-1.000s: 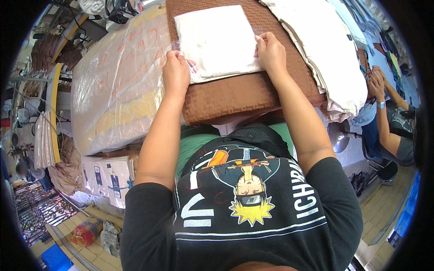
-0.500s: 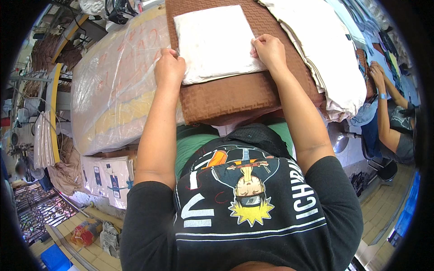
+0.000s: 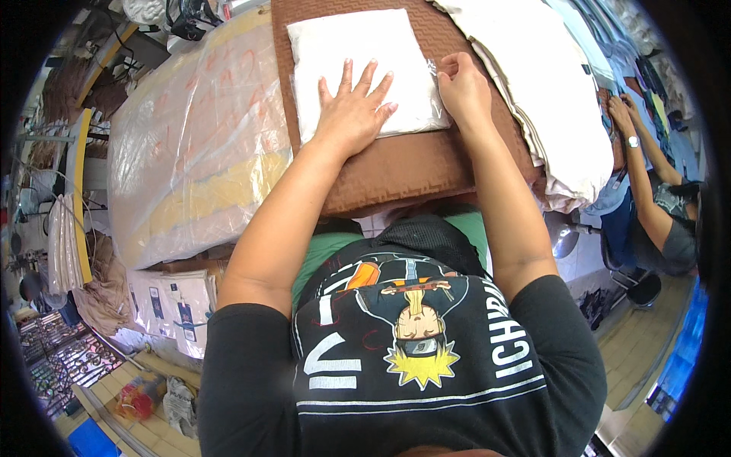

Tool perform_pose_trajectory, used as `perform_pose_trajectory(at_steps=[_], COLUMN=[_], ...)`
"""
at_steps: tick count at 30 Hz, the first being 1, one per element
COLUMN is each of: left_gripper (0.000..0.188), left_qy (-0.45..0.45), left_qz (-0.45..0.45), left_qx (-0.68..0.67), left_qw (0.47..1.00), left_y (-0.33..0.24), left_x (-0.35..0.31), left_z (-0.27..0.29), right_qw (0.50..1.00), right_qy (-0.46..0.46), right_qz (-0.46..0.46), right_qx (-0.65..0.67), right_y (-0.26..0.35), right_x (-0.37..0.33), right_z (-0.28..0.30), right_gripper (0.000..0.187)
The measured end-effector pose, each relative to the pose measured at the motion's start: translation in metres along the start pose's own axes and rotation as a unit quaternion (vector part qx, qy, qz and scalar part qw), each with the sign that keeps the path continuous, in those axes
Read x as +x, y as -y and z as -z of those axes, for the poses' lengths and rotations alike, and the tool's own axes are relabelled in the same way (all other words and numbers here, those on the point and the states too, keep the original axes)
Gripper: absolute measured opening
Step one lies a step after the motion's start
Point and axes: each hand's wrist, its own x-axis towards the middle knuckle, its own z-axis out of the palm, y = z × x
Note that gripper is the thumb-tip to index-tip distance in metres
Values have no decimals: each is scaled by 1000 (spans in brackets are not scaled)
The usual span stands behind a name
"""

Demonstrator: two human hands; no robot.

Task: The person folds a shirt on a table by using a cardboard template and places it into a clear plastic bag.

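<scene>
A folded white garment (image 3: 346,49) in a clear plastic bag lies flat on a brown patterned padded surface (image 3: 396,175). My left hand (image 3: 354,114) presses flat on its lower middle with the fingers spread. At the garment's right edge, my right hand (image 3: 466,90) is closed, its fingers curled and pinched at the clear plastic bag edge (image 3: 435,85). The bag's margin shows as a thin, shiny strip there, and the fingertips partly hide it.
To the left stands a large plastic-wrapped bundle (image 3: 202,137). White cloth (image 3: 533,99) is piled on the right. Beyond it, another person's hands (image 3: 624,114) work at blue cloth. Bagged garments with tags (image 3: 179,305) lie low on the left.
My left hand has let go of the garment's left edge and moved right, now spread on top of it. My right hand has shifted slightly right and up.
</scene>
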Motion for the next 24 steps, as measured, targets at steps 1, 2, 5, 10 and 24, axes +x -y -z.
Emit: perform_pose_trajectory(at_steps=[1, 2, 5, 10, 24], left_gripper=[52, 52, 53, 66, 53], left_qy=[0, 0, 23, 18, -105], left_qz=[1, 3, 19, 7, 124], left_qx=[1, 2, -3, -81, -43], left_qw=[1000, 1000, 1000, 997, 986], left_y=[0, -2, 0, 26, 37], left_x=[0, -1, 1, -7, 57], left_z=[1, 1, -2, 4, -4], right_qw=[997, 992, 961, 939, 953], right_qy=[-44, -21, 64, 205, 60], right_qz=[64, 121, 268, 255, 281], right_qx=[-19, 8, 9, -103, -94], right_y=[4, 13, 44, 21, 49], right_x=[-4, -5, -24, -30, 44], right_z=[0, -3, -19, -27, -86], right_gripper=[28, 31, 43, 63, 53])
